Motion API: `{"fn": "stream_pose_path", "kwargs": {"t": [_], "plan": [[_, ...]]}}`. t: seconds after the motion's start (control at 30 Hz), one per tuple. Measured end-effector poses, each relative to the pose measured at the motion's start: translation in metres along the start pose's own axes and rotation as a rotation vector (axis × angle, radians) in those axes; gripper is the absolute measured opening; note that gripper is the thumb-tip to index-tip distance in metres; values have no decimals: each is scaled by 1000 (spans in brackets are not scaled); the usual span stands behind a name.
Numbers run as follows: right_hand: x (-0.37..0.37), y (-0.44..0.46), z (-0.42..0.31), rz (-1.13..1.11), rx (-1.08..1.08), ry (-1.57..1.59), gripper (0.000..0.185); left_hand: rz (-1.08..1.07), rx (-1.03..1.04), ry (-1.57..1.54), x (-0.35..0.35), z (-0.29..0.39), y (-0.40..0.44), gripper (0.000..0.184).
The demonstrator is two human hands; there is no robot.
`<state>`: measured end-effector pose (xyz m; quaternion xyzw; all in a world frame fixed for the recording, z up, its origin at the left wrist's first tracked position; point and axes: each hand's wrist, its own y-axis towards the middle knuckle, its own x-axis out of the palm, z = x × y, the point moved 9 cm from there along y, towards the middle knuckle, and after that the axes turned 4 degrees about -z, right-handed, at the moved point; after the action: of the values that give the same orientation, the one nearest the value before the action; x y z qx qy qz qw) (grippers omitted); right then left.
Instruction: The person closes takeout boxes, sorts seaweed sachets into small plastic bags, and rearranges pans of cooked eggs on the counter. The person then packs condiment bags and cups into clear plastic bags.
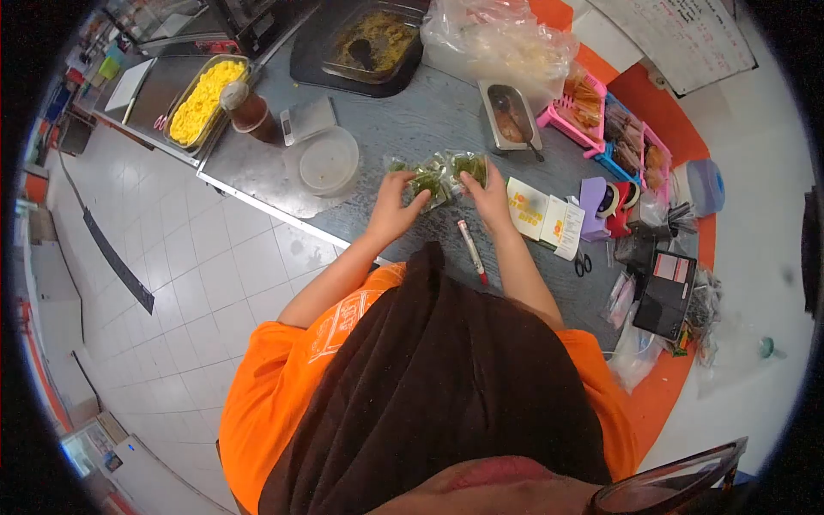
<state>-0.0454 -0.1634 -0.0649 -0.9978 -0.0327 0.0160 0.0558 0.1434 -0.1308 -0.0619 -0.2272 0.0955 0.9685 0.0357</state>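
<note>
Small clear plastic packets with green contents (429, 182) lie close together on the dark work table in the head view. My left hand (396, 209) has thumb and fingers closed around the left part of them. On the right, my right hand (491, 199) pinches another clear packet with green contents (468, 165). Parts of the packets are hidden by my fingers, and what the green stuff is cannot be made out. Between my forearms lies a white marker with a red end (470, 249). A yellow and white printed pad (530, 211) is beside my right hand.
A metal tub with a spoon (512, 120) stands beyond my right hand. To the left are a round plastic lid (329, 161), a small scale (309, 120), a brown jar (249, 112) and a tray of yellow food (204, 99). Scissors (584, 263) and a tape dispenser (605, 206) are at right.
</note>
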Motion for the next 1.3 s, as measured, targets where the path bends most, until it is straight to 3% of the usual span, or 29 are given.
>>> {"fn": "stream_pose_path", "kwargs": {"t": [0.03, 0.13, 0.23, 0.27, 0.4, 0.5, 0.7, 0.8, 0.9, 1.03, 1.3], "plan": [[-4, -4, -12, 95, -99, -150, 35, -87, -58, -133, 3, 10, 2, 49], [22, -30, -50, 74, -189, -393, 38, -321, -206, -713, 25, 28, -2, 36], [59, -52, -86, -49, -523, -605, 44, -482, -475, -1360, 31, 49, -10, 34], [68, -59, -95, -87, -615, -637, 45, -484, -475, -1331, 30, 42, -9, 34], [63, -49, -75, -326, -435, -485, 39, -495, -440, -1275, 28, 15, -9, 36], [48, -36, -50, -295, -73, -146, 33, -530, -430, -1307, 21, 28, -11, 36], [76, -52, -87, -380, -456, -495, 26, -493, -494, -1377, 19, 22, -10, 35], [62, -48, -100, -165, -580, -537, 23, -420, -489, -1282, 18, 10, -11, 33], [48, -46, -118, -29, -595, -627, 17, -404, -475, -1273, 17, 15, -12, 31], [16, -46, -126, 265, -558, -301, 16, -337, -521, -1262, 26, -2, -14, 30], [40, -49, -103, 135, -348, 45, 15, -209, -571, -1274, 19, -9, -18, 30]]}}
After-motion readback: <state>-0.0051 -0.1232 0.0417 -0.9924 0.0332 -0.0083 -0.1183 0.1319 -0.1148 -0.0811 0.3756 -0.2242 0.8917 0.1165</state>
